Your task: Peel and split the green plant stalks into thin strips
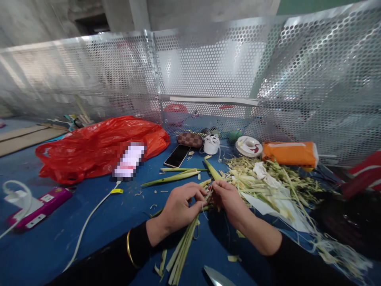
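A bundle of long pale-green plant stalks (186,246) runs from under my hands toward the front edge of the view. My left hand (183,204) lies over its upper part, thumb and fingers pinched around a thin thread (204,210). Right beside it, my right hand (230,198) is closed at the top of the bundle, its fingertips almost meeting the left ones. Beyond them a pointed green husk (212,169) sticks out away from me. What exactly lies between the fingertips is partly hidden.
Loose green stalks (172,177), a heap of plant scraps (268,182), and a metal blade (218,276) lie around the hands. Farther out are a phone (177,155), white thread spool (211,144), tape roll (249,146), orange packet (290,154), red plastic bag (101,139) and purple power strip (41,208).
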`<action>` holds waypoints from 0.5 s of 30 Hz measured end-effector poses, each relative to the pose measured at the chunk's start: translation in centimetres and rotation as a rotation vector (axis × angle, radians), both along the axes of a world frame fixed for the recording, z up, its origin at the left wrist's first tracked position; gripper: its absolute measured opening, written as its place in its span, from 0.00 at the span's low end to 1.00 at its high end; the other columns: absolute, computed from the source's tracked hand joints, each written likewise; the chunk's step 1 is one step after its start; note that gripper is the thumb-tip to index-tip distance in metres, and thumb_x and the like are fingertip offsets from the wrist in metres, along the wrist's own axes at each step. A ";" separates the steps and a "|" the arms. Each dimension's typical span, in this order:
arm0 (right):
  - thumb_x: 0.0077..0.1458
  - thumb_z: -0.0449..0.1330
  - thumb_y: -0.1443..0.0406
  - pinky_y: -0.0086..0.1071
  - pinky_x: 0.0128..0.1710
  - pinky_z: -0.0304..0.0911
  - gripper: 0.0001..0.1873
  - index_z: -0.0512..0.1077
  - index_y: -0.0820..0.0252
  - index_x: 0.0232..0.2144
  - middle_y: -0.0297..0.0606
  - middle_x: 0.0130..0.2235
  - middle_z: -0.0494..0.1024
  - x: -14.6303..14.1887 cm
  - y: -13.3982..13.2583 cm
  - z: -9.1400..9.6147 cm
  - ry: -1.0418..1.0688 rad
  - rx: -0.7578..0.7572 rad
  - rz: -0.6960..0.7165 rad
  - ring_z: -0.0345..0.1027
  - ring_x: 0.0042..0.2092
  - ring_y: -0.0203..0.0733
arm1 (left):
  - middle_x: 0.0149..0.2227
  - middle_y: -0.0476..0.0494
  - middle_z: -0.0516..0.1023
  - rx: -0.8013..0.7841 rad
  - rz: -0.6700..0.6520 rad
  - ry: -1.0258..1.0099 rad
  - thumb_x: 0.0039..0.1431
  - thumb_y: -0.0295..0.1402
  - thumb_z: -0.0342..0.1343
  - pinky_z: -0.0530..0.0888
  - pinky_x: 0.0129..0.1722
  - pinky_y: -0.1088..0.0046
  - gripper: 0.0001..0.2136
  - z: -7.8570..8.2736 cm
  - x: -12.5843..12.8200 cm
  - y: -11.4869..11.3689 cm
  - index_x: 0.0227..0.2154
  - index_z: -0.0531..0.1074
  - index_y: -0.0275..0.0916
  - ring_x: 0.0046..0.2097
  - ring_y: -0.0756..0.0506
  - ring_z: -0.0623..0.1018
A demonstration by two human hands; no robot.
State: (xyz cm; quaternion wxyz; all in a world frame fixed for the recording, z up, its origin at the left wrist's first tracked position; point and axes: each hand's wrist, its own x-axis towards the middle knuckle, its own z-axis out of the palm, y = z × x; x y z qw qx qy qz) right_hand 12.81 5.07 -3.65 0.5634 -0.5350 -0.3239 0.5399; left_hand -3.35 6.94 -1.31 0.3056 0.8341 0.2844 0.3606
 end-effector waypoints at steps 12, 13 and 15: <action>0.48 0.60 0.57 0.28 0.23 0.52 0.12 0.65 0.57 0.21 0.28 0.20 0.64 0.5 -0.3 0.9 -0.394 0.167 0.168 0.56 0.23 0.35 | 0.21 0.50 0.74 -0.739 -0.017 -0.282 0.53 0.37 0.56 0.60 0.19 0.80 0.10 -0.7 0.8 0.6 0.26 0.64 0.37 0.18 0.55 0.65; 0.48 0.60 0.58 0.29 0.25 0.53 0.11 0.65 0.57 0.20 0.28 0.21 0.64 0.7 -0.3 1.2 -0.430 0.197 0.174 0.56 0.25 0.36 | 0.20 0.50 0.74 -0.740 -0.006 -0.283 0.53 0.38 0.56 0.60 0.19 0.80 0.10 -0.8 0.8 0.7 0.25 0.64 0.37 0.17 0.55 0.65; 0.48 0.61 0.61 0.29 0.28 0.53 0.10 0.67 0.57 0.21 0.29 0.23 0.65 1.3 -0.4 1.9 -0.526 0.268 0.199 0.56 0.27 0.37 | 0.20 0.51 0.73 -0.740 0.007 -0.273 0.51 0.38 0.57 0.60 0.19 0.79 0.11 -1.0 0.8 0.8 0.25 0.64 0.37 0.17 0.55 0.64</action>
